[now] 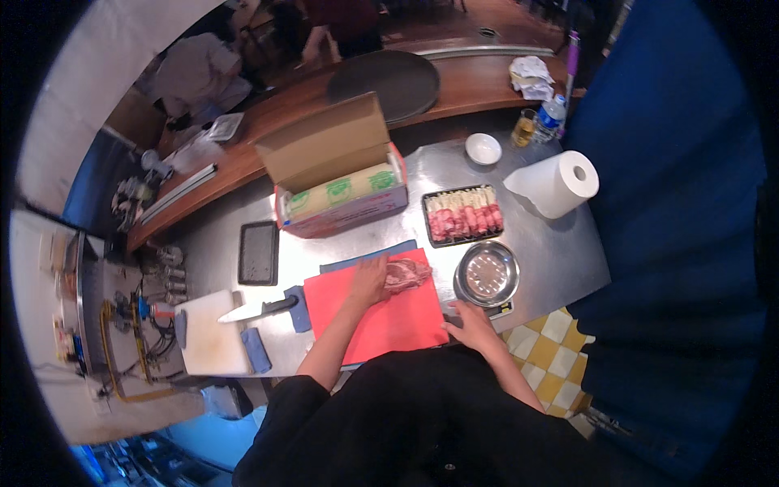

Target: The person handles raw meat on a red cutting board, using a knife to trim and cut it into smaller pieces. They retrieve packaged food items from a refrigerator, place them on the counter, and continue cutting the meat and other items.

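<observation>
My left hand [370,281] rests on the left end of a marbled piece of raw meat [406,275], which lies near the top right of a red cutting board [377,322]. My right hand [470,325] is beside the board's right edge with fingers spread and nothing seen in it. Just above that hand, a round steel bowl [487,273] stands on what looks like a scale [501,310]. Behind the bowl, a black tray [433,241] holds a row of meat-wrapped pale stalks. Left of the board lies a knife [258,309], its blade tip over a white cutting board [210,341].
An open cardboard box [347,213] with a roll of film stands behind the red board, a black tray [258,252] to its left. A paper towel roll [554,185], white bowl [484,149], glass [523,129] and bottle [549,117] occupy the back right. People are beyond the wooden counter [468,85].
</observation>
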Demonstrator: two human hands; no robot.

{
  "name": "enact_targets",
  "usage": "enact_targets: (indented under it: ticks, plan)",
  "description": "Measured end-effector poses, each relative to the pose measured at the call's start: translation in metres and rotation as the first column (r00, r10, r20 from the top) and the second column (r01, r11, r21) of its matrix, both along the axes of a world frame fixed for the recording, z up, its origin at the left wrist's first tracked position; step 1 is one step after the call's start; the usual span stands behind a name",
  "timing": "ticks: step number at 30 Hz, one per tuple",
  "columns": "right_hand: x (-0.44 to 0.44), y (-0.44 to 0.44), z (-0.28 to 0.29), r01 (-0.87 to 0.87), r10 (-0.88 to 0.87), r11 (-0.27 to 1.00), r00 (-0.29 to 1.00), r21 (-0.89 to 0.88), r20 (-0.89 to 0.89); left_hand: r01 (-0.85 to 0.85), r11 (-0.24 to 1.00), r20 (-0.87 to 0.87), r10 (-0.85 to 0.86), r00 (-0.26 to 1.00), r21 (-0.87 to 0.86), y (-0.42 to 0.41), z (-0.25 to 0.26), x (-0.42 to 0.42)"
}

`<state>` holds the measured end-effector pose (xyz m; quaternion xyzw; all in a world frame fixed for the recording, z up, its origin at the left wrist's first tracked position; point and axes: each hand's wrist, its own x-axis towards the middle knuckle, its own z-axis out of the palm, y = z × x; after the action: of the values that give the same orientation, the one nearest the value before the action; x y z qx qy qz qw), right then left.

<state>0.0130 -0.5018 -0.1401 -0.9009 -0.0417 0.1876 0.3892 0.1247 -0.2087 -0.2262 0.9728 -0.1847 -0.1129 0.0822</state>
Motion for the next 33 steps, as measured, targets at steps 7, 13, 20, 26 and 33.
enact_targets:
  ticks: [7, 13, 20, 26, 33]
  plan:
    - [-0.015, 0.017, -0.023, -0.005, 0.006, 1.000, 0.999, -0.031, 0.054, 0.015, 0.995, 0.077, -0.023, 0.997, 0.102, -0.010, -0.001, -0.011]
    - [-0.018, 0.041, -0.025, -0.094, 0.099, 0.992, 0.993, -0.085, 0.056, -0.042, 0.993, 0.200, 0.020, 0.980, 0.107, -0.015, -0.015, -0.022]
    - [-0.013, 0.048, -0.023, -0.100, 0.103, 0.994, 0.991, -0.034, 0.084, -0.039, 0.982, 0.297, -0.017, 0.955, 0.183, -0.017, -0.019, -0.031]
    - [-0.010, 0.045, -0.022, -0.058, 0.057, 0.998, 0.998, -0.033, -0.032, -0.025, 0.995, 0.295, -0.004, 0.956, 0.096, -0.013, -0.009, -0.034]
    - [0.002, 0.044, -0.019, -0.117, 0.113, 0.992, 0.990, -0.048, -0.086, -0.095, 0.987, 0.097, 0.108, 0.989, -0.132, -0.001, -0.003, -0.029]
